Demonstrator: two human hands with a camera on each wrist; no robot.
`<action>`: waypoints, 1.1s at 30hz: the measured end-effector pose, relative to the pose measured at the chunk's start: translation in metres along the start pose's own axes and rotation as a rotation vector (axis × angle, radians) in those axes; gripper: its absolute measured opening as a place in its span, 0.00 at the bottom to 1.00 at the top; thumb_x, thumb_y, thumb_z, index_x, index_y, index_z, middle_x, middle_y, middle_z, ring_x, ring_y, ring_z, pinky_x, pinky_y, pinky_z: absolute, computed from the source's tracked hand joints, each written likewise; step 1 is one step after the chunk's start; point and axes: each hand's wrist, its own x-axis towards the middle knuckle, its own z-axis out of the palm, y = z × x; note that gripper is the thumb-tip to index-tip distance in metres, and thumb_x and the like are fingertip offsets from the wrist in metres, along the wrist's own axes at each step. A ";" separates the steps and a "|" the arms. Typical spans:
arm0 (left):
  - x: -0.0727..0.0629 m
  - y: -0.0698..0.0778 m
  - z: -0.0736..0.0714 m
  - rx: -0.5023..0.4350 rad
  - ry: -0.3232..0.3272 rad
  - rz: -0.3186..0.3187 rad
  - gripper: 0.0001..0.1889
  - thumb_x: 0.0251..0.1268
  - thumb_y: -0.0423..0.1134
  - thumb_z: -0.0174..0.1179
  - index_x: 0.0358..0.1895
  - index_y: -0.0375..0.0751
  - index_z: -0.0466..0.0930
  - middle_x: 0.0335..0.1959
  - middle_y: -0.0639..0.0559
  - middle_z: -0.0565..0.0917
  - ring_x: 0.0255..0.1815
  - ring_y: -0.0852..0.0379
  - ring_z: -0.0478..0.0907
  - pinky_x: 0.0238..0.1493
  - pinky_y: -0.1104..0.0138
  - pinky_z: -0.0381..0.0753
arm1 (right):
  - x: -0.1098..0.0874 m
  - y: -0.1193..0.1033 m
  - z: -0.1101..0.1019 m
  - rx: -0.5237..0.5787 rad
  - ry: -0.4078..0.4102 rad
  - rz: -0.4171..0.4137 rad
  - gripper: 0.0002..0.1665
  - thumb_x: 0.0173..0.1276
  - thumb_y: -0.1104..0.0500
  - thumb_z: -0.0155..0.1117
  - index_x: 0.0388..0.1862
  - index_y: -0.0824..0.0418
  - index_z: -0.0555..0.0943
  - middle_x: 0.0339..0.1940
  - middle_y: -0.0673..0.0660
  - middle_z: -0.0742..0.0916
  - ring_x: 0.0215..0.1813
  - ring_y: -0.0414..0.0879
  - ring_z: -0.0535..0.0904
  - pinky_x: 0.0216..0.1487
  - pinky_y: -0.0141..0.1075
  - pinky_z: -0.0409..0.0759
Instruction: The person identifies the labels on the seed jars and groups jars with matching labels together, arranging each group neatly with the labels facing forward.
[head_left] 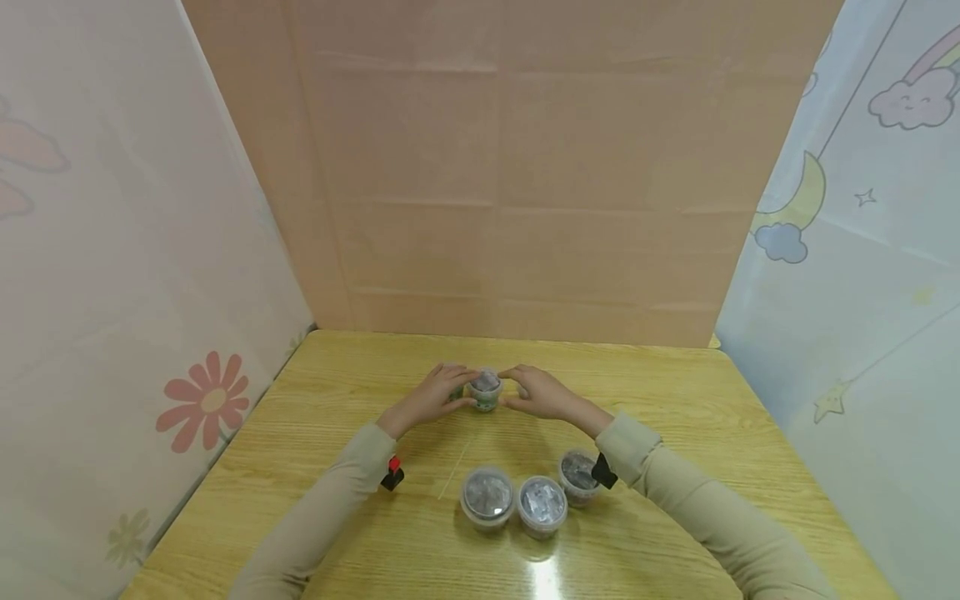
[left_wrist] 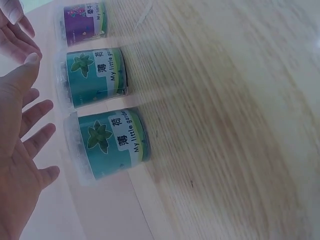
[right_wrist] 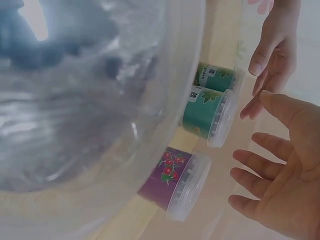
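Note:
Both hands are raised around a small green-labelled tub [head_left: 486, 392] with a clear lid, in the back row. My left hand [head_left: 433, 397] is on its left side and my right hand [head_left: 546, 394] on its right, thumbs and fingers spread with nothing gripped. A second green tub [left_wrist: 117, 142], with a leaf picture, stands beside the middle one, mostly behind the left hand in the head view. On the other side, a purple-labelled tub [right_wrist: 172, 180] with red flowers is largely hidden behind the right hand in the head view.
Nearer the person stand three more lidded tubs: a left one [head_left: 488, 497], a middle one [head_left: 543, 505] and one [head_left: 579, 477] beside the right wrist. A tub lid [right_wrist: 90, 100] fills much of the right wrist view. An orange-brown sheet [head_left: 510, 183] hangs behind the wooden table [head_left: 375, 533].

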 end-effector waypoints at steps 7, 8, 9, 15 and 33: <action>-0.004 0.005 -0.001 -0.020 0.022 0.036 0.30 0.66 0.52 0.53 0.67 0.42 0.64 0.65 0.47 0.69 0.68 0.47 0.62 0.68 0.41 0.49 | -0.007 -0.003 0.000 0.028 0.021 -0.017 0.33 0.67 0.45 0.57 0.61 0.67 0.71 0.58 0.63 0.78 0.57 0.58 0.74 0.56 0.52 0.74; -0.004 0.006 -0.001 -0.024 0.026 0.044 0.30 0.66 0.51 0.54 0.67 0.42 0.64 0.65 0.47 0.69 0.67 0.47 0.62 0.68 0.41 0.49 | -0.007 -0.003 0.000 0.038 0.023 -0.019 0.32 0.67 0.45 0.57 0.61 0.67 0.71 0.58 0.63 0.78 0.57 0.58 0.74 0.56 0.52 0.75; -0.005 0.007 -0.001 -0.028 0.029 0.053 0.29 0.66 0.51 0.54 0.67 0.42 0.64 0.65 0.47 0.69 0.67 0.46 0.62 0.67 0.40 0.50 | -0.008 -0.003 0.000 0.040 0.027 -0.024 0.32 0.67 0.46 0.58 0.61 0.67 0.71 0.57 0.63 0.78 0.56 0.57 0.75 0.55 0.51 0.76; -0.009 0.011 -0.001 -0.060 0.036 0.082 0.28 0.67 0.49 0.54 0.66 0.41 0.66 0.65 0.47 0.69 0.67 0.46 0.62 0.66 0.39 0.51 | -0.013 -0.007 0.001 0.036 0.052 -0.061 0.31 0.66 0.48 0.60 0.60 0.67 0.72 0.55 0.62 0.79 0.40 0.47 0.78 0.50 0.47 0.77; -0.016 0.024 -0.001 -0.133 0.005 0.097 0.29 0.67 0.45 0.55 0.68 0.40 0.61 0.66 0.46 0.67 0.67 0.46 0.62 0.67 0.49 0.60 | -0.032 -0.014 0.000 0.078 0.048 -0.068 0.30 0.66 0.52 0.61 0.62 0.66 0.70 0.56 0.62 0.78 0.47 0.49 0.78 0.45 0.43 0.80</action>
